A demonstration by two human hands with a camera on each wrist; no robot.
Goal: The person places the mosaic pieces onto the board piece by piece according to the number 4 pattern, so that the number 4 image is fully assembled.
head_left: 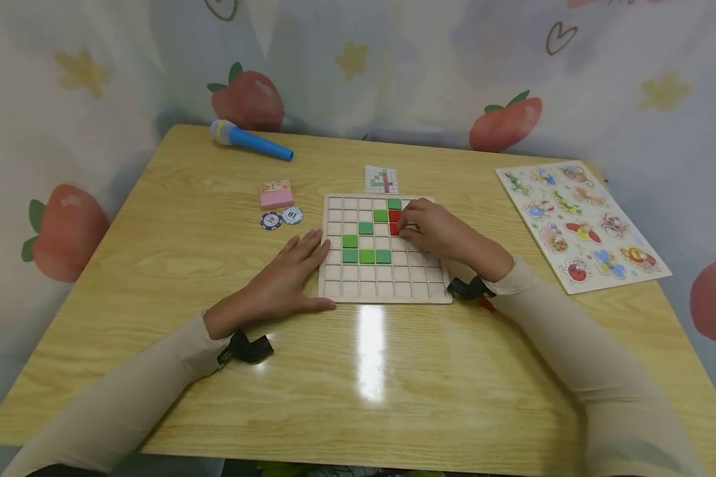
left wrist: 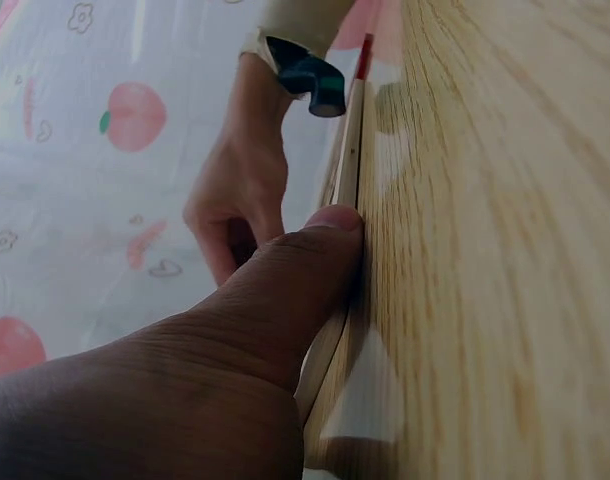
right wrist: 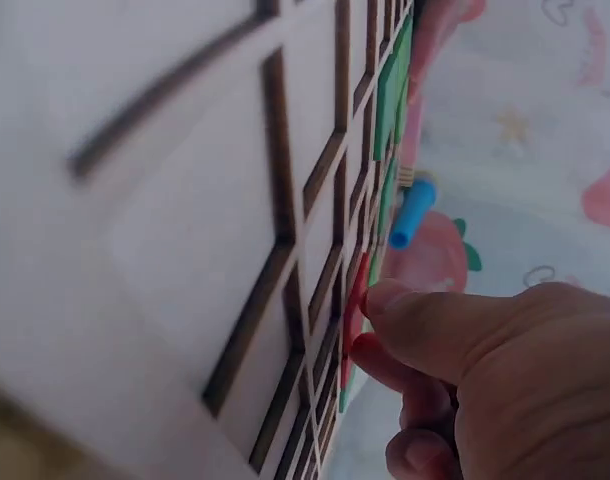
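A square wooden grid board (head_left: 346,289) lies in the middle of the table. Green square tiles (head_left: 366,256) fill several of its cells in a stepped pattern, and red square tiles (head_left: 395,215) show in the column by my right hand (head_left: 435,230). The thumb and curled index finger of that hand pinch at a red tile (right wrist: 354,320) low in the grid; the hand covers part of the board. My left hand (head_left: 286,275) lies spread at the board's left side. Its thumb (left wrist: 310,250) presses along the near edge of the board.
Behind the board lies a small pattern card (head_left: 381,179). To the left are a pink block (head_left: 276,197), round chips (head_left: 271,220) and a blue toy microphone (head_left: 253,141). An animal puzzle board (head_left: 549,225) lies at right. Something red (head_left: 486,303) shows beneath my right wrist.
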